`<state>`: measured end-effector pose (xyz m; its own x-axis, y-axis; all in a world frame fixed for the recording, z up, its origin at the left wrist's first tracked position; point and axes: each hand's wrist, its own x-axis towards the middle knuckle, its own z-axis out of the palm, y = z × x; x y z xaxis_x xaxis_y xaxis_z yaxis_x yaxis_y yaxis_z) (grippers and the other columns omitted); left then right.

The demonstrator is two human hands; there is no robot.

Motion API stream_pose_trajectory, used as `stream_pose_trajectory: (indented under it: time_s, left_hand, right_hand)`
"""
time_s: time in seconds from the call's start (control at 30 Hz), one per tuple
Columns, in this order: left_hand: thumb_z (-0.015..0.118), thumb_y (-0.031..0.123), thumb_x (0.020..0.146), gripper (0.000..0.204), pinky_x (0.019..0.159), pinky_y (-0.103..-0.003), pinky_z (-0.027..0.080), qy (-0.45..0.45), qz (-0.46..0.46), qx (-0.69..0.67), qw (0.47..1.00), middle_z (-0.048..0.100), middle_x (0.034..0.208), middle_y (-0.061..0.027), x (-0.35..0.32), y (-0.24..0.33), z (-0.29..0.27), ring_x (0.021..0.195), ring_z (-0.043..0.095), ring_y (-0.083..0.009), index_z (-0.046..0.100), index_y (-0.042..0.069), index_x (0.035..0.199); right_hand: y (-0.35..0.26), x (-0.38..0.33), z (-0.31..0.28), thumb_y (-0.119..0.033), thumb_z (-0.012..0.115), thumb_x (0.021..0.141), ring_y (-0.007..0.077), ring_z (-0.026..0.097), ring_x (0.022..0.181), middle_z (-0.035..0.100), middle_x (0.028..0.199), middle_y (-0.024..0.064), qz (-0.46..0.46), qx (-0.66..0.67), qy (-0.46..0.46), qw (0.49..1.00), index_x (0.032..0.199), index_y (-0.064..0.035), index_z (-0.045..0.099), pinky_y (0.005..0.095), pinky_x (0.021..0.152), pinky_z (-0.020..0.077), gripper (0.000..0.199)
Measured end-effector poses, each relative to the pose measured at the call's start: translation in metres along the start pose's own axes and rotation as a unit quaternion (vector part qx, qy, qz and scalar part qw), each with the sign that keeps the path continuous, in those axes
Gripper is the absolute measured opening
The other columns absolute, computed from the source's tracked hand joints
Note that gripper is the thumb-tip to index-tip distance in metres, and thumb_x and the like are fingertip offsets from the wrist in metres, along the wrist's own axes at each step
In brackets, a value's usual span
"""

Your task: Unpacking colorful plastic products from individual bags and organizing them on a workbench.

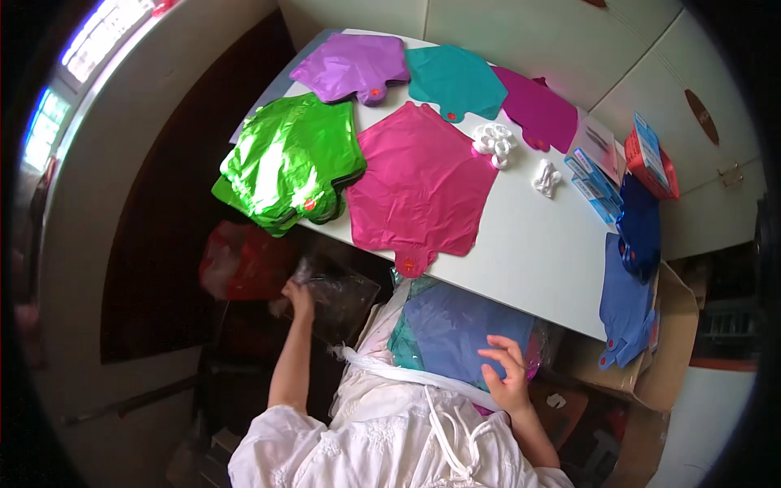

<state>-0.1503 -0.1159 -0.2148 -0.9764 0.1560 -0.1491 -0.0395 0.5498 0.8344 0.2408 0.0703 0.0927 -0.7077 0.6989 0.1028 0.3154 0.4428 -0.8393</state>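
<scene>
My left hand [299, 299] is closed on a clear plastic bag [346, 293], left of my lap and below the table's front edge. Just beyond it is a red shiny thing [244, 260], blurred. My right hand [508, 374] holds nothing, its fingers apart and slightly curled, above my lap. Under it, across my lap, lies a clear bag of flat foil balloons [455, 325], blue with green at the side. A pink flat foil balloon [423, 179] lies on the table in front of me, its tab hanging over the edge. A green stack of foil balloons [297, 154] lies to its left.
The white table [537, 260] also bears purple [350, 65], teal [455, 81] and magenta [537, 110] foil balloons. White ribbon bundles [494, 142] lie near blue boxes [594, 187]. Blue balloons [625, 293] hang over the right edge by a cardboard box [671, 342].
</scene>
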Motion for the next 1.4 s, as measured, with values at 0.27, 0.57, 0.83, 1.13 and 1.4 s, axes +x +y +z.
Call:
stream_pose_trajectory:
  time_s: [0.27,0.57,0.83,1.13,1.4]
  left_hand:
    - [0.047,0.014,0.081,0.038,0.087,-0.048,0.037,-0.234,0.164,0.335,0.898,0.048,0.114,-0.0177,-0.049,-0.021,0.09,0.105,0.046,-0.0349,0.048,0.004,0.118]
    - [0.046,0.032,0.085,0.043,0.09,-0.046,0.037,-0.249,0.327,0.511,0.755,0.048,0.122,-0.0149,-0.038,-0.183,0.116,0.111,0.046,-0.0313,0.047,0.009,0.121]
    - [0.053,0.025,0.082,0.04,0.088,-0.044,0.039,-0.307,0.195,0.468,0.806,0.049,0.116,-0.0156,-0.02,-0.157,0.111,0.106,0.049,-0.0338,0.047,0.006,0.118]
    - [0.063,0.01,0.076,0.035,0.078,-0.041,0.043,-0.124,0.12,0.273,0.947,0.051,0.103,-0.0153,-0.026,0.023,0.005,0.095,0.053,-0.0352,0.048,0.003,0.107]
    - [0.054,0.007,0.087,0.01,0.059,-0.025,0.045,-0.357,0.102,-0.143,0.917,0.058,0.077,-0.0044,-0.13,0.173,-0.04,0.068,0.056,-0.0113,0.055,-0.002,0.09]
  right_hand:
    - [0.002,-0.01,-0.001,-0.004,0.062,0.074,0.0266,0.055,0.1,0.054,0.11,0.014,0.092,-0.02,0.006,0.996,0.096,-0.0038,0.063,0.0331,0.082,0.0445,0.023]
    - [0.002,0.013,0.035,-0.011,0.066,0.073,0.0308,0.051,0.106,0.053,0.114,0.014,0.036,-0.178,-0.065,0.981,0.105,-0.0059,0.061,0.0376,0.088,0.0432,0.032]
    - [-0.006,0.058,0.107,-0.037,0.068,0.07,0.0372,0.035,0.123,0.037,0.134,0.0165,0.026,-0.338,-0.092,0.936,0.124,0.0017,0.044,0.0502,0.098,0.0331,0.071]
    - [0.024,0.033,0.127,-0.017,0.068,0.072,0.0237,0.056,0.091,0.06,0.088,0.0028,-0.042,-0.228,0.026,0.972,0.081,-0.0041,0.062,0.0394,0.078,0.0452,0.017]
    - [0.019,0.031,0.109,-0.008,0.069,0.073,0.0165,0.058,0.057,0.059,0.069,0.0056,0.105,0.061,0.032,0.992,0.072,-0.0032,0.059,0.028,0.054,0.0461,0.011]
